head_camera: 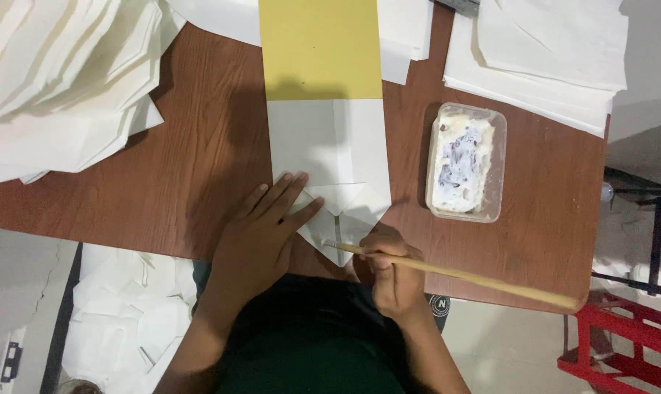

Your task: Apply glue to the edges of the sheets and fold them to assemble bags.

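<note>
The left hand (261,233) lies flat, fingers spread, on the folded white paper (330,160) at the centre of the brown surface (199,146). The right hand (392,273) is clamped on a wooden stick (476,277) whose tip touches the paper's pointed flap. At three o'clock of the paper, a clear plastic tub (465,162) holds white paste streaked grey.

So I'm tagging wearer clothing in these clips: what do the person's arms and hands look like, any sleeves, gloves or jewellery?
Both forearms are bare, with no sleeve reaching them. The left hand and right hand wear no gloves, and no rings, watch or bracelets show. The fingers are uncovered. A dark green top covers the torso.
</note>
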